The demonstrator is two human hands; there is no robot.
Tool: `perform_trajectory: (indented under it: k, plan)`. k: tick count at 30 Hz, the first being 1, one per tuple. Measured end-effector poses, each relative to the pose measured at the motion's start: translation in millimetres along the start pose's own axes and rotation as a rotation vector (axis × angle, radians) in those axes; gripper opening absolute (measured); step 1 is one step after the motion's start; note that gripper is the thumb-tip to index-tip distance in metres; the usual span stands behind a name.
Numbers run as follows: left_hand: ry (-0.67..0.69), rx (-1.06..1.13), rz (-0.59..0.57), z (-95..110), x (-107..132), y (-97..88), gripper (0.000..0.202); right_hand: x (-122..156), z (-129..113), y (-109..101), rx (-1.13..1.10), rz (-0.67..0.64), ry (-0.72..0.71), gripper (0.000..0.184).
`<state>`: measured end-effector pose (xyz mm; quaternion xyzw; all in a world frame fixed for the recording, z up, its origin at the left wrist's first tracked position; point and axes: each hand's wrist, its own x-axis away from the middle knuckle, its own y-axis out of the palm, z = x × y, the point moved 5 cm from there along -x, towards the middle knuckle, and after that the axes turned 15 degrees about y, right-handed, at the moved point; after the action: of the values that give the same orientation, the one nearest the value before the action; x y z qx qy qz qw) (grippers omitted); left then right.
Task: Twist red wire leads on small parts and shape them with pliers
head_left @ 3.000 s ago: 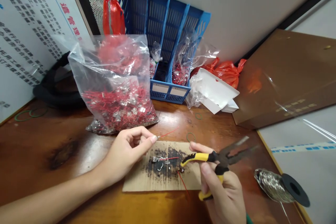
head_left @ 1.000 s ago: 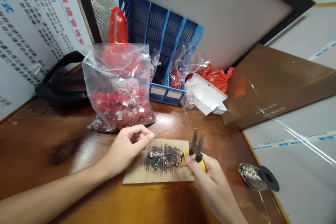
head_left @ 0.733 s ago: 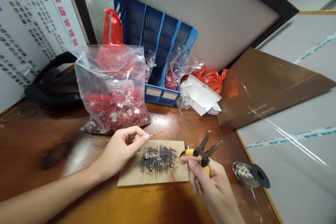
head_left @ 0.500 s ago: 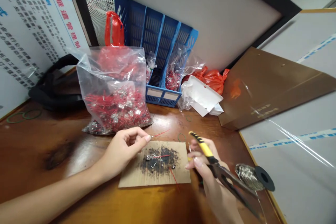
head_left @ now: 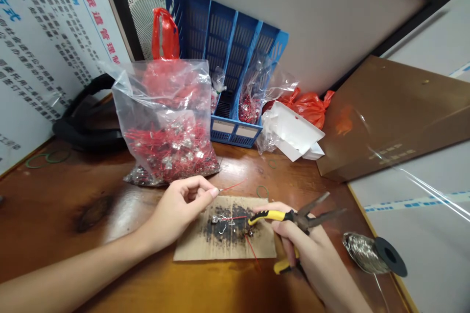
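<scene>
While the left hand (head_left: 179,208) pinches the metal end of a thin red wire (head_left: 231,187) between thumb and first finger, the wire sticks out to the right, just above the far edge of a flat piece of brown cardboard (head_left: 191,247) with a black burnt patch. The other fingers of this hand are curled in.

The right hand (head_left: 306,244) is closed around a pair of pliers with yellow and black handles (head_left: 293,217). The dark metal tips of the pliers are open and point to the right, away from the cardboard. One yellow handle end lies over the right side of the burnt patch.

On the burnt patch lie small silver metal bits (head_left: 220,220) and another short red wire (head_left: 252,249).

Behind the left hand stands a big clear plastic bag full of red wires (head_left: 165,122) on the brown wooden counter (head_left: 55,205). A spool of silver solder wire (head_left: 374,254) lies to the right of the right hand.
</scene>
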<state>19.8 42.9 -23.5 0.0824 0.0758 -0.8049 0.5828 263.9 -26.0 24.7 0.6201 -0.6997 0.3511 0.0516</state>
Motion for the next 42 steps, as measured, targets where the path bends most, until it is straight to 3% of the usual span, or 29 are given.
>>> perform_trajectory:
  k: [2, 4, 6, 10, 16, 23, 28, 32, 39, 42]
  plan:
    - [0.003, -0.002, 0.003, 0, 0, -0.2, 0.04, -1, -1, -4, 0.18, -0.045, 0.087, 0.028]
    - [0.01, -0.006, -0.003, -1, 0, -0.2, 0.04, -1, -11, -6, 0.404, -0.05, 0.06, 0.021]
    - [0.019, -0.015, -0.004, -1, 1, -0.3, 0.039, -1, -22, -5, 0.573, -0.028, 0.029, 0.025]
    - [0.025, -0.022, -0.002, -2, 1, -0.4, 0.039, -4, -36, 5, 0.684, 0.063, -0.028, 0.029]
    - [0.024, -0.002, 0.004, -2, 1, 0.0, 0.041, -7, -22, 13, 0.453, 0.074, -0.162, 0.03]
    - [0.022, 0.005, 0.012, -2, 1, -0.2, 0.042, -4, 12, -3, -0.216, -0.142, -0.016, 0.045]
    - [0.005, 0.005, 0.001, -3, 1, 0.3, 0.042, 2, 12, 9, -0.585, -0.361, -0.014, 0.031]
    - [-0.006, -0.004, 0.012, -4, 2, -0.1, 0.043, 1, 5, 24, -0.645, -0.393, -0.106, 0.027]
    - [-0.014, -0.021, 0.014, -3, 1, 0.8, 0.046, -15, 9, 37, -0.606, -0.452, -0.123, 0.029]
    - [-0.021, -0.02, 0.027, -2, 0, 0.3, 0.045, -16, 9, 36, -0.426, -0.29, -0.18, 0.036]
